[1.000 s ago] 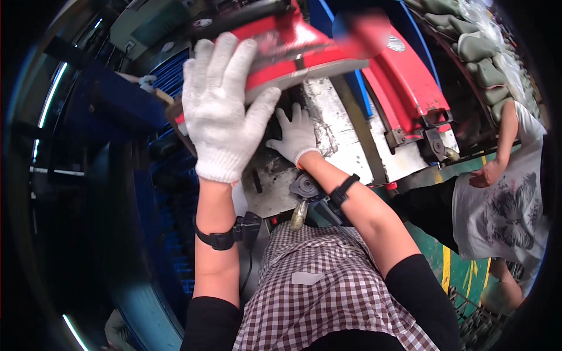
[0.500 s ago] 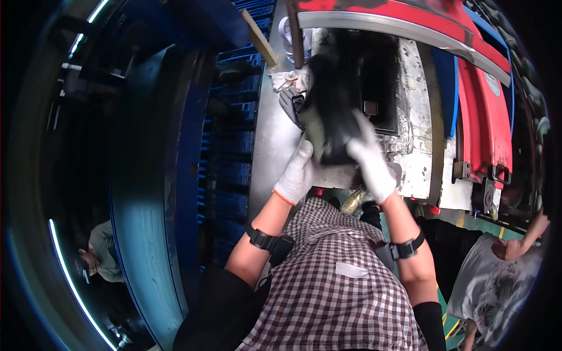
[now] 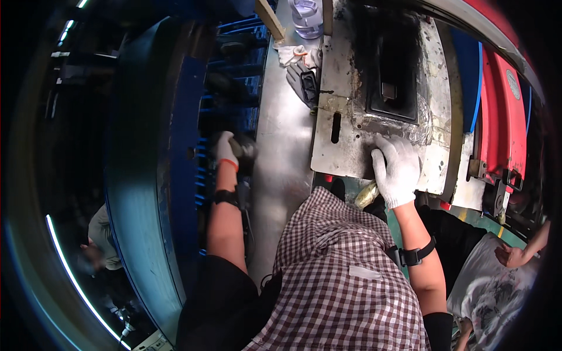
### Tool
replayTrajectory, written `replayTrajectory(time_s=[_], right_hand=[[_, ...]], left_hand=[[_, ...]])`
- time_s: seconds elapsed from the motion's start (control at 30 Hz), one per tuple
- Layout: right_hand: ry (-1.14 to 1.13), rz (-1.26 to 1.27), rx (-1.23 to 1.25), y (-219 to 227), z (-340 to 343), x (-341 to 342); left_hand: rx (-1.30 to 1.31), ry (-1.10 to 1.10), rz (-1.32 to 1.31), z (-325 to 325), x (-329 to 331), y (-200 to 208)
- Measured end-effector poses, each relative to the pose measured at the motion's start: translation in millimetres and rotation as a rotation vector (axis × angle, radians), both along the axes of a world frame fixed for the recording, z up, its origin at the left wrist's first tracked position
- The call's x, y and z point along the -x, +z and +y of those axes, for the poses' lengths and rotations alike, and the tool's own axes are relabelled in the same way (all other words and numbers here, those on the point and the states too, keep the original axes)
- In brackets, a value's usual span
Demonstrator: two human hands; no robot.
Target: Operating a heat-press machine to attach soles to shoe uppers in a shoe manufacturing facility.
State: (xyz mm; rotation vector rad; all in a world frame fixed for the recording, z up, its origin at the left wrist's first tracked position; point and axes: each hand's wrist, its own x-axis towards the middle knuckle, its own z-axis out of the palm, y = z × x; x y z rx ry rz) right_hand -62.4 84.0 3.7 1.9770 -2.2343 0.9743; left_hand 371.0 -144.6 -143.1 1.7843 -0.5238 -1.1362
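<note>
My left hand (image 3: pixel 226 148), in a white knit glove with an orange cuff, is over the blue slatted rack at the left. Its fingers are closed on a dark shoe-like piece (image 3: pixel 245 150), blurred and partly hidden by the hand. My right hand (image 3: pixel 398 167), gloved in white too, is at the near edge of a stained metal plate (image 3: pixel 336 155). Its thumb stands apart from slightly bent fingers, and nothing shows in it. Farther back on the plate lies a black rectangular frame (image 3: pixel 392 114) with a small metal block (image 3: pixel 389 91) inside.
Beside the plate, a steel counter (image 3: pixel 282 134) carries a grey glove (image 3: pixel 300 82), white gloves (image 3: pixel 291 54) and a clear plastic jug (image 3: pixel 307 20). More dark pieces lie on the blue rack (image 3: pixel 256 99). Red machinery (image 3: pixel 496 99) stands at right, near another person's hand (image 3: pixel 513 255).
Both hands held a dark piece over the plate. My left hand has moved left to the rack with a dark piece; my right hand has let go and sits at the plate's near edge.
</note>
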Motion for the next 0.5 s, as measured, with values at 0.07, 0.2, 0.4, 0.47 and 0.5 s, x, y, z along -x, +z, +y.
replayTrajectory(time_s=[0.07,0.2,0.4,0.47,0.5], right_hand=[[0.008,-0.006,-0.002,1.4,-1.4,-0.6],[0.016,0.005,-0.011,-2.0,-1.9,-1.6],[-0.003,0.017,-0.035,-5.7,-2.3,-3.3],[0.007,0.007,-0.036,-7.6,-2.6,-1.2],[0.014,0.003,-0.03,-6.0,-2.7,-1.0]], left_hand=[[-0.022,0.037,-0.249,-31.8,-32.3,-1.8],[-0.19,-0.171,-0.732,-50.7,-51.4,-13.3],[-0.139,-0.332,-1.073,27.9,-36.3,-25.1],[-0.035,-0.101,-1.015,72.2,-47.4,-26.2],[-0.009,0.064,-0.975,95.2,-60.1,-29.2]])
